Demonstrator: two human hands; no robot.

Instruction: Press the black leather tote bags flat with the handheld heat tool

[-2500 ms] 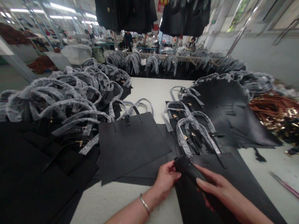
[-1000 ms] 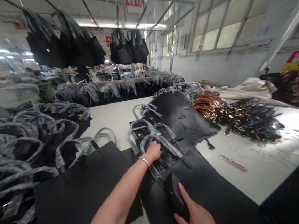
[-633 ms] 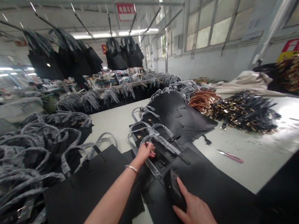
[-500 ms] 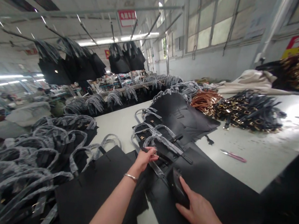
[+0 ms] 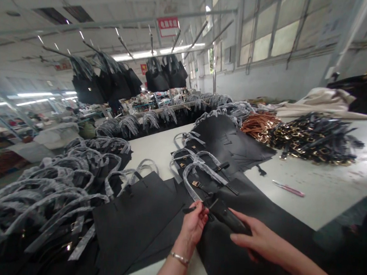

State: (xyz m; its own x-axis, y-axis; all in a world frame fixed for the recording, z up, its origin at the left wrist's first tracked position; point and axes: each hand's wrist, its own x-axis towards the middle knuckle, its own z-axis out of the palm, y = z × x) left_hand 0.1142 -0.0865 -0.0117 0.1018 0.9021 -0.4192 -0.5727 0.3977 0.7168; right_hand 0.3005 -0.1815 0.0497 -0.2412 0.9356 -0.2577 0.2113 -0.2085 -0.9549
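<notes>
Fig.: A folded black leather piece is held near 6 o'clock, above a black bag panel, and is gripped by both hands. Relative to the preceding frame, the left hand is brought across to it from the film-wrapped handles, and the piece is raised from the panel. The fingers of the right hand are closed around it from 3 o'clock, with the wrist extended; the left hand pinches it from below, palm turned inward. The part within both grips is hidden, so its fastenings cannot be made out.
</notes>
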